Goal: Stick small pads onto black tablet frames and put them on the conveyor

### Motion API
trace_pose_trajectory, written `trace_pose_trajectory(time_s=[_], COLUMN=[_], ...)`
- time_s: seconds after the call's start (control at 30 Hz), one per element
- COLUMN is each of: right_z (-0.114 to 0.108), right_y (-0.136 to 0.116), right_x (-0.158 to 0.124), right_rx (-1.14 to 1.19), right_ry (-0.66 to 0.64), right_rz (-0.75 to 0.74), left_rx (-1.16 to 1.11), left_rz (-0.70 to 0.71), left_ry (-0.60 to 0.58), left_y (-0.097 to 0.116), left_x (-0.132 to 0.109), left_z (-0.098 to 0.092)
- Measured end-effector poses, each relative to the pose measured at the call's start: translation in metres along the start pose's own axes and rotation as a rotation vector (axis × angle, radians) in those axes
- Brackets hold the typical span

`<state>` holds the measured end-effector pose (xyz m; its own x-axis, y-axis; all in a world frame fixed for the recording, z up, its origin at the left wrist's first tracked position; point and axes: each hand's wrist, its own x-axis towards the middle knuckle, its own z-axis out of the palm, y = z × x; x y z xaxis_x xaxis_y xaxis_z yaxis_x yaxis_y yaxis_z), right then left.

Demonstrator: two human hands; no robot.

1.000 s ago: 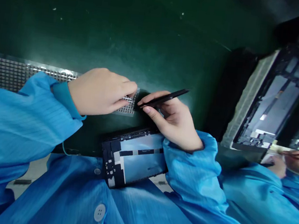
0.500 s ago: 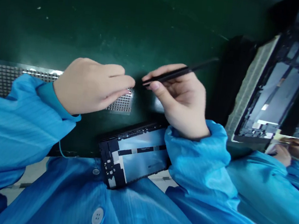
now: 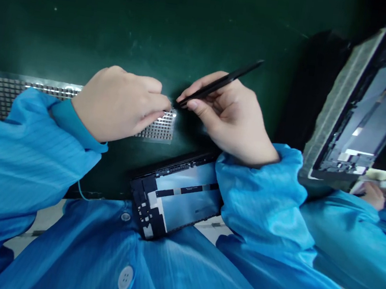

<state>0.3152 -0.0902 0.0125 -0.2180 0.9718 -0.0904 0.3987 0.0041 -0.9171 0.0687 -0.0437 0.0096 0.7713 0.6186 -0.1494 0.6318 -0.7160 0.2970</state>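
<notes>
A clear sheet [image 3: 156, 128] with rows of small grey pieces lies on the green table, partly under my left hand [image 3: 124, 103]. The fingers of that hand are pressed together at the sheet's right end; whatever they may pinch is hidden. My right hand [image 3: 233, 114] holds black tweezers [image 3: 221, 83], whose tip is at the sheet's upper right corner, close to my left fingertips. Below my hands, a dark phone frame [image 3: 186, 197] with a bluish inner face rests at the table's near edge, tilted, its right end partly behind my right sleeve.
On the right stands a tray [image 3: 344, 102] with a foam-like edge, holding more phone frames [image 3: 375, 115]. Beyond it, at the right edge, another person's hands [image 3: 375, 195] and blue sleeves show. The green table [image 3: 140, 25] stretches out past my hands.
The tweezers in my right hand have moved left, their tip now at the sheet's corner by my left fingers. The whole view has shifted slightly.
</notes>
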Motion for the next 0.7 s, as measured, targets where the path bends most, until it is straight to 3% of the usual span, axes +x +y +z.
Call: trace_pose_trajectory(time_s=[0.07, 0.13, 0.23, 0.33, 0.47, 0.7], right_z=[0.002, 0.015, 0.055, 0.098, 0.119, 0.107], right_y=[-0.015, -0.034, -0.052, -0.049, -0.034, -0.043], right_x=[-0.016, -0.048, -0.106, -0.141, -0.143, -0.145], right_rx=[0.055, 0.112, 0.142, 0.147, 0.091, -0.066], right_ry=[0.048, 0.184, 0.436, 0.598, 0.585, 0.466], right_rz=[0.033, 0.078, 0.15, 0.129, 0.022, -0.016], left_rx=[-0.005, -0.024, -0.072, -0.145, -0.055, 0.094], left_rz=[-0.008, -0.01, 0.0, 0.005, 0.007, 0.047], left_ry=[0.004, 0.004, 0.011, 0.008, -0.073, -0.108], left_y=[0.001, 0.001, 0.0, 0.001, 0.004, 0.004], left_x=[-0.001, -0.002, -0.003, -0.003, -0.003, -0.002], left_z=[0.0, 0.002, 0.006, 0.006, -0.002, -0.002])
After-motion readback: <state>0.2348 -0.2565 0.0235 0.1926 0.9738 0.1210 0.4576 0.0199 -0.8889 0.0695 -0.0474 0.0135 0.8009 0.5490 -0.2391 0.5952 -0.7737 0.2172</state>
